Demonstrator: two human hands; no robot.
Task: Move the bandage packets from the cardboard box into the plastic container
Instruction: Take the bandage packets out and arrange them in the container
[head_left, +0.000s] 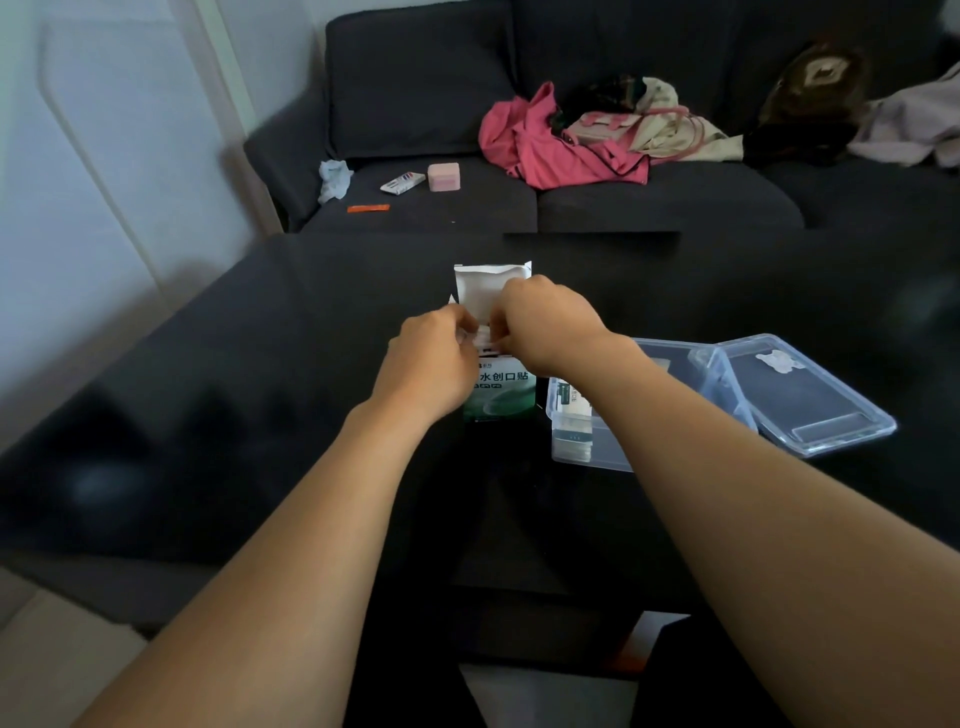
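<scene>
A small green-and-white cardboard box (501, 392) with printed characters on its near face is standing upright near the middle of the glossy black table (208, 389), its white top flap (491, 288) standing open on the far side. Both hands are meeting over the box mouth: the left hand (434, 358) is curling against the box's upper left edge, fingers bent in, and the right hand (550, 325) is arching over the top with its fingertips pinching down at the white packet edges (485, 338) showing in the opening. How firmly either hand is gripping the packets cannot be told, since the fingertips are hiding each other. Just to the right of the box, a clear rectangular plastic container (576, 441) is sitting on the table with several flat bandage packets (570, 402) lying in its left end; the right forearm is crossing over it. Its clear plastic lid (810, 395) is leaning against the container's right side. On the far side, a dark grey sofa (649, 202) is holding a heap of pink and beige clothing (566, 140) and a small pink box (444, 176).
</scene>
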